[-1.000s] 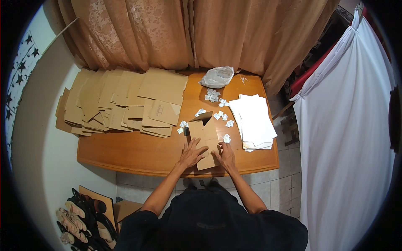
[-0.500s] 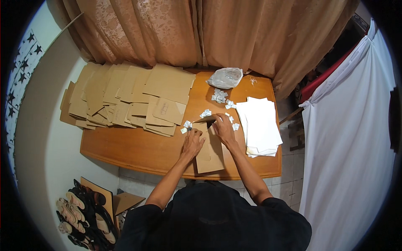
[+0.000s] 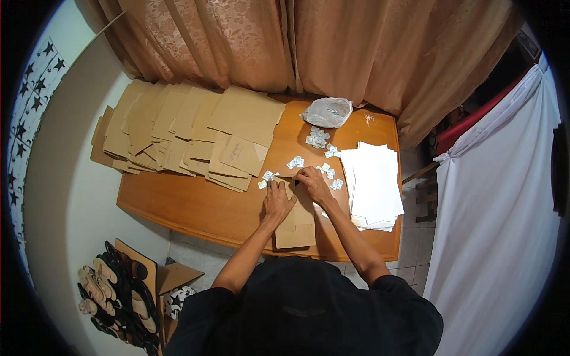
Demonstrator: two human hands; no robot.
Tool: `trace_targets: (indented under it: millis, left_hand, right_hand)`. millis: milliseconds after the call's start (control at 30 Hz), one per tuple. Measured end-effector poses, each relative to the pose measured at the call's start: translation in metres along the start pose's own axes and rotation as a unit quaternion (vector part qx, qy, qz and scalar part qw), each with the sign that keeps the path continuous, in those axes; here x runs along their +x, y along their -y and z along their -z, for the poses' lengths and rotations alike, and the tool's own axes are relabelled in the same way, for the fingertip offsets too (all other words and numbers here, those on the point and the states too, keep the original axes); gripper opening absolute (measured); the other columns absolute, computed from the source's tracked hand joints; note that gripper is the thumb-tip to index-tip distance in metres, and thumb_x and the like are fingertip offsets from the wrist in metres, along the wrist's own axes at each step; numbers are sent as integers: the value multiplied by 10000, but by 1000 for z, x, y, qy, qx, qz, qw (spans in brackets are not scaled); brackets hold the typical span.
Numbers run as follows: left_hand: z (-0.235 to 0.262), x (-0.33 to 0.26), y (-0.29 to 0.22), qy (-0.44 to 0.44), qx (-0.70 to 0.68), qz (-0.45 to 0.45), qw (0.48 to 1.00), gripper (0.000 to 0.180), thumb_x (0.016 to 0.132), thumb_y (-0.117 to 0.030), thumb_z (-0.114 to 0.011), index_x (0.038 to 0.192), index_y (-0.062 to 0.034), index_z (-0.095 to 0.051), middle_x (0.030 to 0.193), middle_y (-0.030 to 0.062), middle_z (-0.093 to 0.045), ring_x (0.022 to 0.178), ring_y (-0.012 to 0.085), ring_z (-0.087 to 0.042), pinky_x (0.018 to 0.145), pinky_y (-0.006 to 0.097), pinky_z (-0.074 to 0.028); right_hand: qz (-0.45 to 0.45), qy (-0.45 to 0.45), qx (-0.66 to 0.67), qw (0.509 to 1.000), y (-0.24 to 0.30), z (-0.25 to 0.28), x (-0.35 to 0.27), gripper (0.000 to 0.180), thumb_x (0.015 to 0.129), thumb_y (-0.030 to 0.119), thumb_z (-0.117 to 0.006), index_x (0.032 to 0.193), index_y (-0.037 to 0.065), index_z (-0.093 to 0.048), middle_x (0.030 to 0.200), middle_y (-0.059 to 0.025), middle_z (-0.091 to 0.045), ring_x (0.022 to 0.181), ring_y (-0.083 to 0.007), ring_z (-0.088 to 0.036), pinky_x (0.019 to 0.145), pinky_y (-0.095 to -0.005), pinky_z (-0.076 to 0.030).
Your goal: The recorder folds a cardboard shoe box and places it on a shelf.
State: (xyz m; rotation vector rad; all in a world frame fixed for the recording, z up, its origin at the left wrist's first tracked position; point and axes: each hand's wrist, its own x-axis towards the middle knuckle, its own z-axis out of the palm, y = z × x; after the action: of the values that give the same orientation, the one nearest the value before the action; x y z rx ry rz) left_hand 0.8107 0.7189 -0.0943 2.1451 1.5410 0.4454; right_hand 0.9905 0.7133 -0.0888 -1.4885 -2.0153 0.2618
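Lying on the floor off the counter's left near corner: assorted shoes and sandals (image 3: 113, 296), black and tan, beside a brown panel. Counter (image 3: 196, 207): orange-brown wood, curved near edge. Along its far edge: brown patterned curtain (image 3: 249, 47).

Far left corner of the counter: flat brown cardboard pieces (image 3: 178, 127), many, overlapping, one printed. Right of these: small whitish sachets (image 3: 267, 179), a loose group, just beyond the left fingertips.

Left hand (image 3: 278, 203): laid on the left side of the carton, fingers toward the far edge, thumb angled right; whether its grip closes on anything cannot be told. Carton (image 3: 295, 233): brown cardboard, one, between the hands, at mid-length of the near edge, its near end just inside that edge. Right hand (image 3: 313, 185): fingers bent at the carton's far end; grip narrow, contents hidden.

Toward the far edge: sachet heap (image 3: 317, 137), with a translucent plastic bag (image 3: 328, 113) just behind. Along the right edge: white sheets (image 3: 373, 184), stacked unevenly. Beyond that edge, well apart: white hanging cloth (image 3: 499, 207)
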Motion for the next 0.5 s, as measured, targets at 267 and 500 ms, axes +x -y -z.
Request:
trace_targets:
  millis: [267,500]
  left_hand:
    - [-5,2,5,-14,-50,-38,998,573,783,-264,-787,1186,57,-536,1176,250,-488,1001,461,-624,808,524,-562]
    - [-6,1,6,-5,-51,-48,998,575,794,-263,-770,1197,68,-527,1153,254,-485,953,473,-636,776,533,-567]
  right_hand:
    - [-11,42,-2,999,1,-11,-30,204,903,149,-575,1042,137,-725,1197,-72,-629,1184,-293,-527,1018,-416,-381]
    - [-53,67,53,995,-3,-15,-40,251,911,141,-546,1074,106,-734,1251,-125,-604,1222,-321,-512,1051,-405,-437]
